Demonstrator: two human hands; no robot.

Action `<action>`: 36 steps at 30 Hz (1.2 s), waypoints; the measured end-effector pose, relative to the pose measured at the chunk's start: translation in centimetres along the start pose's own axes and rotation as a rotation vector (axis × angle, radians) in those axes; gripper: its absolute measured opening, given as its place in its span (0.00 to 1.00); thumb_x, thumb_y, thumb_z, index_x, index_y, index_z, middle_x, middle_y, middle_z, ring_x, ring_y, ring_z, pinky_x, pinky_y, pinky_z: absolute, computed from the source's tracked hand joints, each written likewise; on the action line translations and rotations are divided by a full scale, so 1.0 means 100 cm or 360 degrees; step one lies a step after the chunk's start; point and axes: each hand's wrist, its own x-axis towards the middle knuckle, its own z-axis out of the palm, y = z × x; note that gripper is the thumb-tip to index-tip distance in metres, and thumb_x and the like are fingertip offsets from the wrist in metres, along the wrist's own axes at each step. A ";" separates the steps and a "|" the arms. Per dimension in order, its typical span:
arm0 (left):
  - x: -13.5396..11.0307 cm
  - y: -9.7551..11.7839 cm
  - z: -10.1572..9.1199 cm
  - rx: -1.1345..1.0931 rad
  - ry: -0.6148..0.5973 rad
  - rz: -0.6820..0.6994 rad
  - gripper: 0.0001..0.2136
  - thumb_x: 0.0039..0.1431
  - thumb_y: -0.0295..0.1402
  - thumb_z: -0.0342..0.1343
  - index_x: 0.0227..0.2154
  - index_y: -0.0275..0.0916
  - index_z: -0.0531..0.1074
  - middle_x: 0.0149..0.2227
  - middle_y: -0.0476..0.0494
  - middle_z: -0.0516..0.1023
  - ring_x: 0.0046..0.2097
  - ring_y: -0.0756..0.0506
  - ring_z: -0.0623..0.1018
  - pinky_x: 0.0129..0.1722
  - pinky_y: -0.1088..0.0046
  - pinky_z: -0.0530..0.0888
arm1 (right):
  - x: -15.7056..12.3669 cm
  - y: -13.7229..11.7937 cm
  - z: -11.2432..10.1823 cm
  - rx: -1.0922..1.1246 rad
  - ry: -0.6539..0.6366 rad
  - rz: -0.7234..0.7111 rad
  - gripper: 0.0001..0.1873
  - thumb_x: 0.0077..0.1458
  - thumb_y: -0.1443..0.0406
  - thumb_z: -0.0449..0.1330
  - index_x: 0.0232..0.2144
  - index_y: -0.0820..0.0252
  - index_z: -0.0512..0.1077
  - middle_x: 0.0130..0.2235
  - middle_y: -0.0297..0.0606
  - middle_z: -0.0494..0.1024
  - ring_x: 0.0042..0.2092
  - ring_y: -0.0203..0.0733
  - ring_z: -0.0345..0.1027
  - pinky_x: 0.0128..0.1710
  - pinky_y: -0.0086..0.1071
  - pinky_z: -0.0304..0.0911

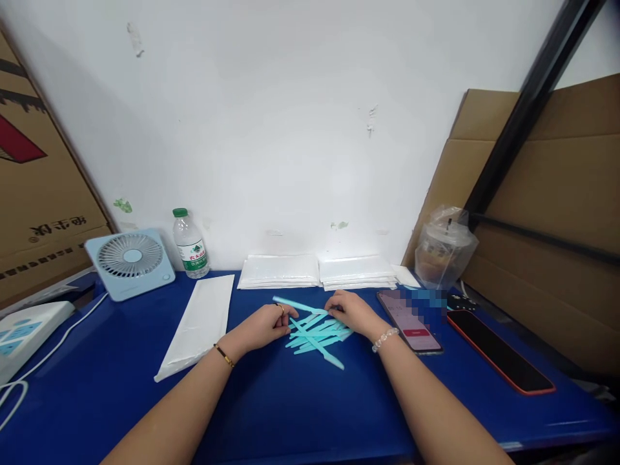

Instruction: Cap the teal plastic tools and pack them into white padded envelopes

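Note:
A loose pile of slim teal plastic sticks that look like eyebrow razors [317, 336] lies crisscrossed on the blue table [300, 413]. My left hand [265, 326] is at the pile's left side, thumb and forefinger apart near the razor ends. On the opposite side, my right hand [352, 311] has its fingertips pinched at the right end of the uppermost razor [295, 303], which slants up to the left past my left fingers. The right fingertips partly cover that end. Another razor [329, 357] points toward me at the front.
White flat packets lie in two stacks, left [279, 271] and right [357, 272], by the wall. A single white packet [201, 323] is at left, near a bottle [190, 245] and fan [130, 261]. Two phones [411, 323] [498, 352] and a bagged drink cup [440, 252] are right.

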 end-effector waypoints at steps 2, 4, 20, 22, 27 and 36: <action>0.001 -0.002 0.001 0.0088 0.0075 -0.0022 0.13 0.54 0.38 0.52 0.42 0.41 0.70 0.31 0.48 0.70 0.32 0.48 0.70 0.31 0.74 0.65 | 0.003 0.001 0.003 -0.0074 0.0029 0.0051 0.09 0.52 0.70 0.56 0.33 0.56 0.76 0.36 0.37 0.73 0.36 0.37 0.67 0.37 0.29 0.59; 0.000 -0.004 0.001 0.0185 0.0147 -0.0044 0.10 0.53 0.38 0.53 0.36 0.40 0.72 0.32 0.47 0.70 0.33 0.47 0.69 0.31 0.74 0.64 | 0.003 0.003 0.004 -0.0088 0.0044 0.0077 0.09 0.52 0.70 0.56 0.33 0.57 0.75 0.36 0.37 0.72 0.36 0.38 0.67 0.37 0.29 0.59; 0.015 -0.031 0.004 0.0252 0.0406 -0.0183 0.07 0.54 0.35 0.52 0.32 0.40 0.72 0.35 0.44 0.73 0.40 0.44 0.71 0.39 0.71 0.66 | 0.010 -0.008 0.019 0.0146 0.0051 0.0008 0.03 0.49 0.64 0.60 0.28 0.58 0.73 0.34 0.36 0.71 0.37 0.39 0.64 0.38 0.31 0.59; 0.016 -0.032 0.004 0.0126 0.0358 -0.0209 0.08 0.54 0.36 0.51 0.31 0.39 0.72 0.32 0.46 0.73 0.35 0.46 0.71 0.34 0.73 0.66 | 0.012 -0.004 0.020 0.0207 0.0035 0.0085 0.05 0.50 0.63 0.59 0.28 0.58 0.73 0.32 0.35 0.72 0.34 0.38 0.64 0.34 0.30 0.58; 0.016 -0.038 0.000 -0.0092 0.0314 -0.0317 0.10 0.52 0.39 0.52 0.28 0.38 0.72 0.27 0.48 0.72 0.29 0.49 0.70 0.27 0.75 0.64 | 0.015 0.016 0.013 0.0318 0.0052 0.0231 0.09 0.48 0.59 0.60 0.27 0.60 0.74 0.28 0.34 0.73 0.29 0.36 0.63 0.28 0.28 0.56; 0.004 -0.028 -0.009 0.0047 0.0369 -0.0226 0.19 0.43 0.46 0.60 0.35 0.39 0.73 0.36 0.46 0.73 0.36 0.46 0.72 0.33 0.74 0.66 | 0.013 0.019 0.001 0.0242 0.0179 0.0161 0.08 0.50 0.60 0.60 0.29 0.57 0.76 0.37 0.35 0.74 0.39 0.40 0.65 0.41 0.33 0.57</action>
